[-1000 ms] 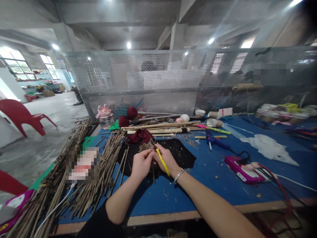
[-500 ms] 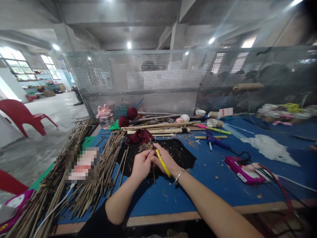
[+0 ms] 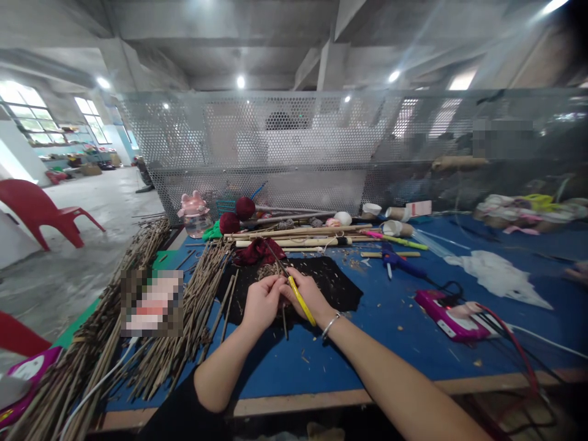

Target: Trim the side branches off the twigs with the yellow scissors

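Maroon cloth [image 3: 258, 250] beyond hands [image 3: 261, 302], twigs [image 3: 195, 312] at left.

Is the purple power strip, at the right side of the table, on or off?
On, it seems: the power strip shows a red light beside a plug.

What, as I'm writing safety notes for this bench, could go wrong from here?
The yellow-handled scissors in the right hand sit close to the left hand, so a slip might nick its fingers. The blue glue gun lies uncovered on the table; if hot, it could burn a reaching arm.
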A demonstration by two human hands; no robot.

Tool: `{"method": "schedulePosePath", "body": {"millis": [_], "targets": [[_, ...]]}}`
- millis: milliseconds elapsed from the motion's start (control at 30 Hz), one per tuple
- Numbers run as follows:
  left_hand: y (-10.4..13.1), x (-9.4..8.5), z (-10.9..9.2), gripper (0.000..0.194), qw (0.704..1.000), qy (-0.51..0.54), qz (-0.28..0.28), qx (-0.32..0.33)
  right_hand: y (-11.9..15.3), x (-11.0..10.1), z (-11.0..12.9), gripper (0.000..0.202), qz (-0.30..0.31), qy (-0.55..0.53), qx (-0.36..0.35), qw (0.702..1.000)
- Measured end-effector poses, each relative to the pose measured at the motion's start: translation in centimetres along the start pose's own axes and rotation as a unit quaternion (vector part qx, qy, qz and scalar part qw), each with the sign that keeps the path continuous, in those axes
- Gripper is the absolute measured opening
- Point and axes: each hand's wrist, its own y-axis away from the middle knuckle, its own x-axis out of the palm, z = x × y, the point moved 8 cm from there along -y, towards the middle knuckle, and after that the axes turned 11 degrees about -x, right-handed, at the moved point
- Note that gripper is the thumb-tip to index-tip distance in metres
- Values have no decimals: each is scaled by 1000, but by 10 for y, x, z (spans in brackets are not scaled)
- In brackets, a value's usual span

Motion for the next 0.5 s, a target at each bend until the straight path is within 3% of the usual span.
{"method": "schedulePosePath", "body": {"millis": [200,400,500], "targets": [[-2,-2,0,34,1000,13,-16,-6,0,2,-2,31,13,41,-6,999],[-2,-11,-5,26,997,-42,-62,30,0,1,3,48,25,88,-31,995],[0,-13,-10,25,993,-74,-73,59,0,2,5,47,18,69,-44,997]]}}
